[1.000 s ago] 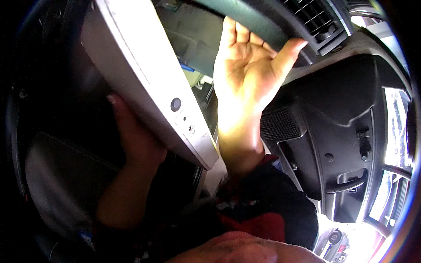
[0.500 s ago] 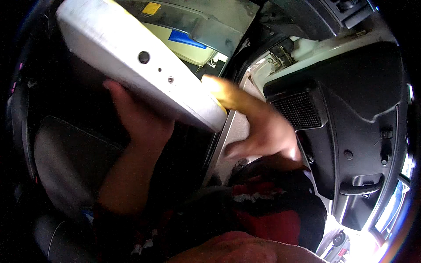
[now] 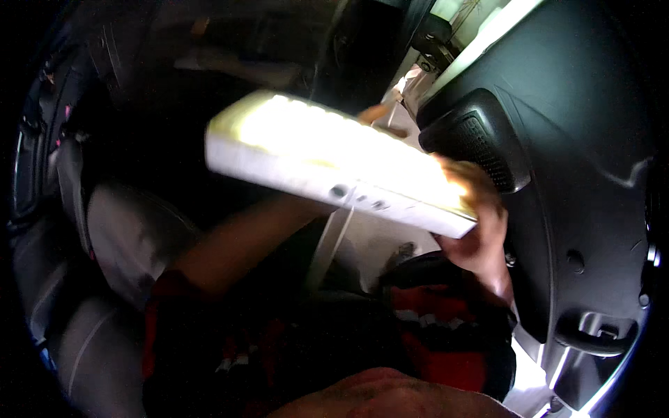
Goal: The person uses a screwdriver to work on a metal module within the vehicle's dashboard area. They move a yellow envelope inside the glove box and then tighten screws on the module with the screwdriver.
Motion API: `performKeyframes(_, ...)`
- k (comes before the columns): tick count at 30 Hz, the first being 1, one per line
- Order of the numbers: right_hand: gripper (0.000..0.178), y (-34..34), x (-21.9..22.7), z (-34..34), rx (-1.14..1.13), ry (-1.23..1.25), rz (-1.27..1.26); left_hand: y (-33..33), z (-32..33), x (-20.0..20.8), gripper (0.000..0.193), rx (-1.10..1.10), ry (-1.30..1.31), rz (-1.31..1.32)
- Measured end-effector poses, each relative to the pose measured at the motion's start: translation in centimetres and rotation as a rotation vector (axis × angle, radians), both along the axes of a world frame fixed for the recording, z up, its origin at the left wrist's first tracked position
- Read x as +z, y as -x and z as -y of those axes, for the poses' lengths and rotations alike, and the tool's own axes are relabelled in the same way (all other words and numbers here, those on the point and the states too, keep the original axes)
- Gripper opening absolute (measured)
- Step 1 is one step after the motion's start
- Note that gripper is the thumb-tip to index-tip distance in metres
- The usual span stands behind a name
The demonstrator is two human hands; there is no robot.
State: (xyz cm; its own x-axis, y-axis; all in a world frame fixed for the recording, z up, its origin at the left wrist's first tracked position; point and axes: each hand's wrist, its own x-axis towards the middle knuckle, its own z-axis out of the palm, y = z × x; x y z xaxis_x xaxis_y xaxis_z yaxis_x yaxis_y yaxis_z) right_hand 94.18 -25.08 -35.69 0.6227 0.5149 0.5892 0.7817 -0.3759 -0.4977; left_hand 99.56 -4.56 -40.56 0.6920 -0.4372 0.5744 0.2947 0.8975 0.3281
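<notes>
A rectangular lamp (image 3: 334, 150) with a white casing is lit, its bright face turned up and away from me. My right hand (image 3: 481, 216) grips its right end, the fingers wrapped around the edge. The left forearm passes beneath the lamp, which hides most of that hand. Beyond the lamp's far edge, blurred fingers of my left hand (image 3: 378, 115) show, stretched out and apart, with nothing visible between them. A round dark hole and smaller marks sit on the casing's near side.
An open black car door panel (image 3: 592, 167) with a speaker grille (image 3: 481, 143) and a pull handle (image 3: 599, 334) stands at my right. A grey seat (image 3: 132, 223) is at the left. The pale door sill (image 3: 373, 240) runs below the lamp. The dark car interior lies ahead.
The lamp has swung down and right, its lit face now showing. My right hand has closed on its right end. My left hand has moved from its underside to beyond it. The view has shifted.
</notes>
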Motion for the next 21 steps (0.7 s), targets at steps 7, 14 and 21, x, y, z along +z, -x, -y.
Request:
performKeyframes(7,0.052,2.3,5.3,-0.2,-0.349,-0.018,-0.077,-4.2,12.8,-1.5,0.052,-0.007,0.664,0.153)
performKeyframes(14,0.088,2.1,11.1,-4.1,-0.504,0.326,0.108,-6.6,10.8,-2.3,0.046,0.127,1.123,0.238)
performKeyframes(21,0.081,-1.5,12.4,-8.1,-0.368,0.753,0.221,-5.7,12.2,-10.6,0.054,0.424,0.429,-0.172)
